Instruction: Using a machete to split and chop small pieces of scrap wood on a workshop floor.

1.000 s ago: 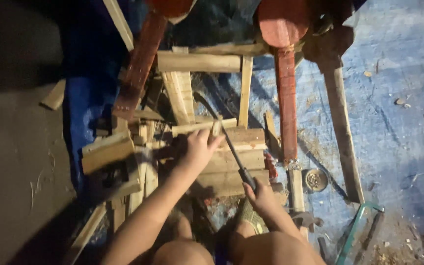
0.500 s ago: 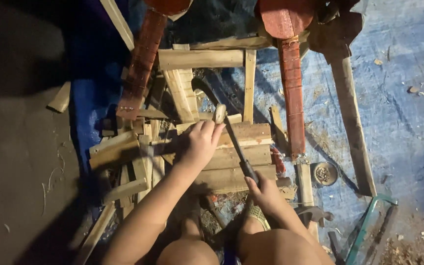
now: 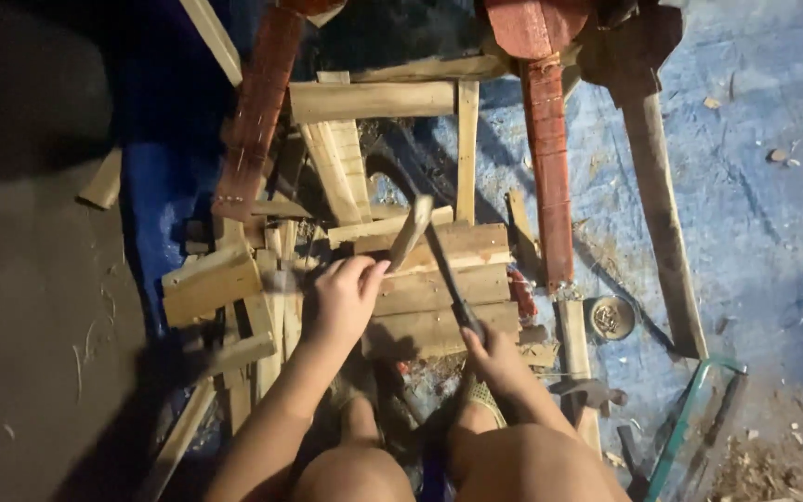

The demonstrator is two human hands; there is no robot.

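Observation:
My left hand (image 3: 346, 299) rests on a stack of short wooden planks (image 3: 439, 288) and pinches a small pale wood stick (image 3: 411, 232), which leans up and to the right. My right hand (image 3: 493, 358) is closed around the handle of a long dark blade (image 3: 443, 270). The blade runs up and left, lying right against the stick. My bare knees fill the bottom edge of the view.
Two reddish-brown carved wood pieces (image 3: 257, 121) (image 3: 547, 158) and a long wooden beam (image 3: 662, 232) lie on a blue tarp (image 3: 773, 186). Loose planks (image 3: 211, 284) pile up at left. A small round tin (image 3: 612, 318), a hammer-like tool (image 3: 592, 392) and a glass pane (image 3: 690, 428) sit at right.
My left hand has shifted slightly down the planks, and the small stick now sticks out more clearly above my fingers. The blade stays beside it in my right hand.

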